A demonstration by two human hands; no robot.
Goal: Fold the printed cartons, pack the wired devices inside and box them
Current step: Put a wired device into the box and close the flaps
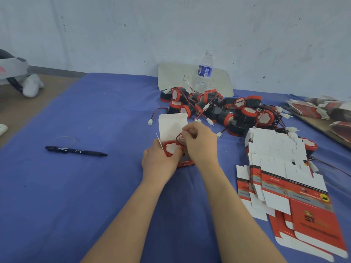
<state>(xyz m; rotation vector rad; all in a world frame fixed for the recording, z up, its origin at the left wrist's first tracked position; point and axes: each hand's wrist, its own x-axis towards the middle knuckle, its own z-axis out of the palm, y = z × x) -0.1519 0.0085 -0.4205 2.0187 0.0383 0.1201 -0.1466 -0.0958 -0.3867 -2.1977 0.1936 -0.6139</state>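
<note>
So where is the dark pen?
In the head view, the dark plastic pen lies on the blue cloth, well to the left of the left hand, just in front of a thin grey wire loop.

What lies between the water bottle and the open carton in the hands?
The head view shows the near end of the heap of wired devices between the water bottle and the carton, on the blue cloth.
</note>
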